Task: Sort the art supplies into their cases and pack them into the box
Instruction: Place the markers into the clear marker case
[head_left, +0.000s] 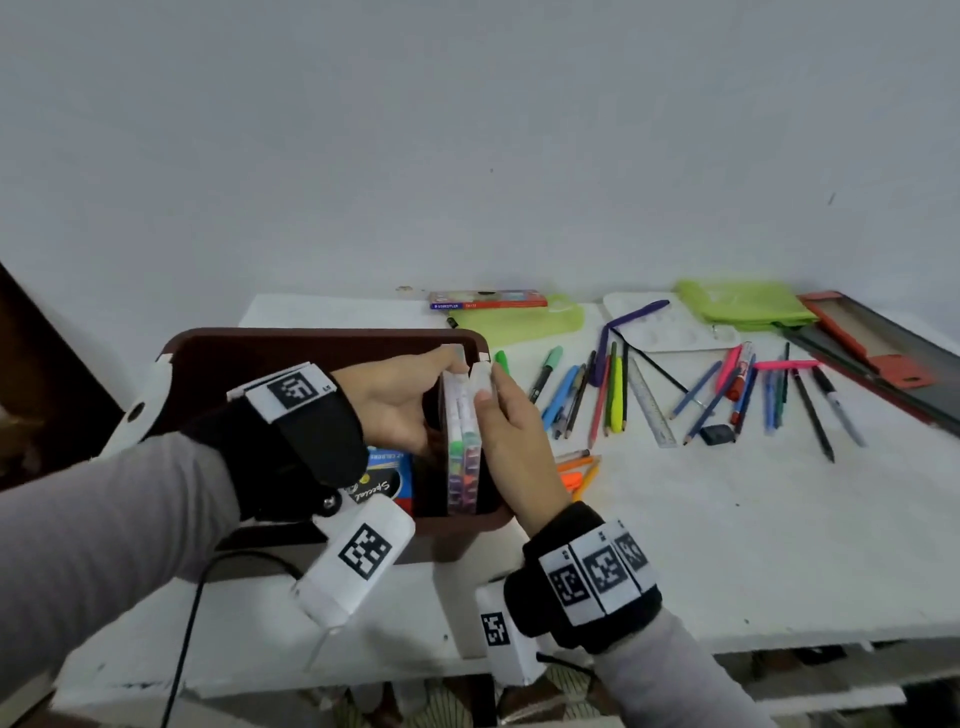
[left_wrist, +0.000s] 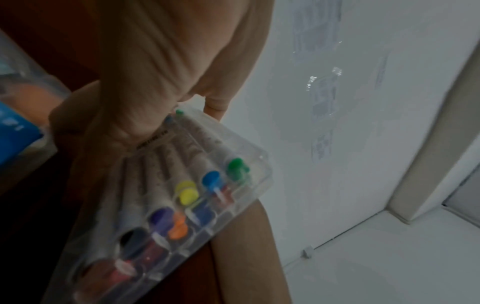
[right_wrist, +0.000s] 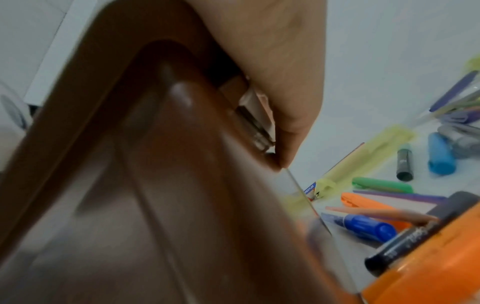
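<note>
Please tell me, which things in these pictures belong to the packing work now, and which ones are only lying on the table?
In the job now:
- clear marker case, held on edge by the left hand and right hand
- brown box

Lying on the table:
- loose pens and pencils
- ruler
- green pouch
- Staedtler box

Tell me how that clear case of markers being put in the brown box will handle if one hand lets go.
The clear marker case looks rigid, so it should not flex. Standing on edge in the brown box, it may tip without support. The left hand and right hand hold smooth plastic, which is probably slippery.
</note>
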